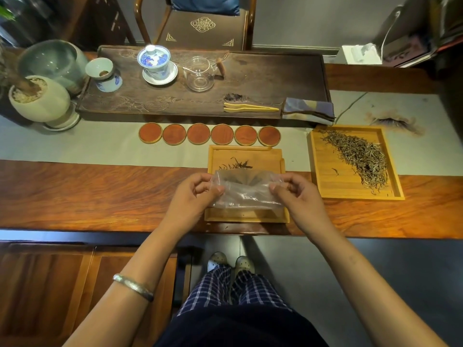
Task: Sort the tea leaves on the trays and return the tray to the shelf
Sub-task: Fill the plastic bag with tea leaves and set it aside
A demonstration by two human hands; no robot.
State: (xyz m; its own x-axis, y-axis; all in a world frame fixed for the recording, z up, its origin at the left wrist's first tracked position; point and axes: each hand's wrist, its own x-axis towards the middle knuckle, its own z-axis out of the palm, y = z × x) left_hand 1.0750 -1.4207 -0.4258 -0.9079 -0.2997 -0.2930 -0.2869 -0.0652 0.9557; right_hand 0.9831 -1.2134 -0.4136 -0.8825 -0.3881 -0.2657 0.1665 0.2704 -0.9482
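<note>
From your head camera, your left hand (198, 190) and right hand (292, 190) each pinch an end of a clear plastic bag (246, 189), stretched over the near bamboo tray (246, 216). A few dark tea leaves (236, 164) lie at that tray's far end. The second tray (325, 171), right of it, holds a long heap of leaves (360, 156). 6 round coasters (210, 134) line up just beyond.

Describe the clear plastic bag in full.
The clear plastic bag is thin, crinkled and see-through, and looks nearly empty. The left hand and right hand pinch its two upper corners, stretching it sideways above the near bamboo tray, whose few dark leaves lie beyond it.
</note>
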